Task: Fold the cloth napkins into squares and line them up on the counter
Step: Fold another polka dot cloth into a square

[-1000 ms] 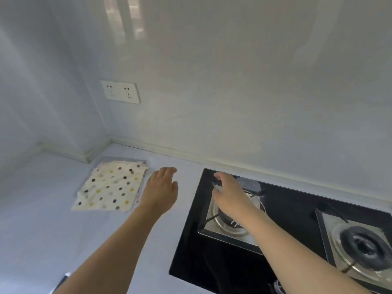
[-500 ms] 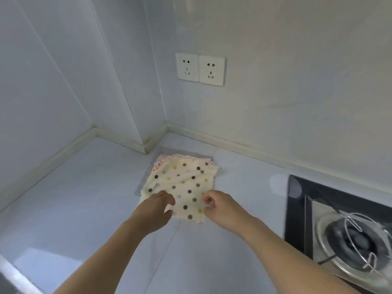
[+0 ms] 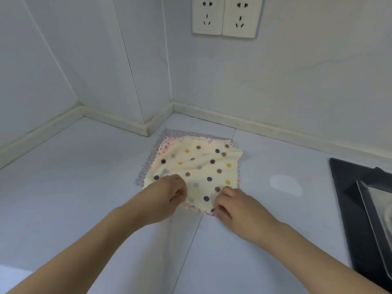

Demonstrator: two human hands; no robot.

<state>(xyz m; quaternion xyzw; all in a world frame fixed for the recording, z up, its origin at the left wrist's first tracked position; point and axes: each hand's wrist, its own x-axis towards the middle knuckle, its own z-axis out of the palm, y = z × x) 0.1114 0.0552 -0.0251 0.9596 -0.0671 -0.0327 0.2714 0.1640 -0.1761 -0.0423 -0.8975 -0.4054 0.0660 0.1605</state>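
We see two hands at work, each with its grip clamped on the near edge of the top napkin (image 3: pixel 197 168): the left hand (image 3: pixel 163 198) pinches the near-left part of that edge, the right hand (image 3: pixel 237 206) pinches the near-right corner. The napkin is cream with coloured dots, roughly square (so no clear long axis), one corner pointing toward us and its far side rumpled. We count three cloths stacked: beneath it a pink-dotted napkin (image 3: pixel 167 145) shows as a thin border, and under that a grey-dotted napkin (image 3: pixel 148 162) peeks out on the left. The stack lies on the desk (image 3: pixel 84 187) near its far corner, below two wall sockets (image 3: pixel 227 15). One black stove (image 3: pixel 360 209) sits at the desk's right edge.
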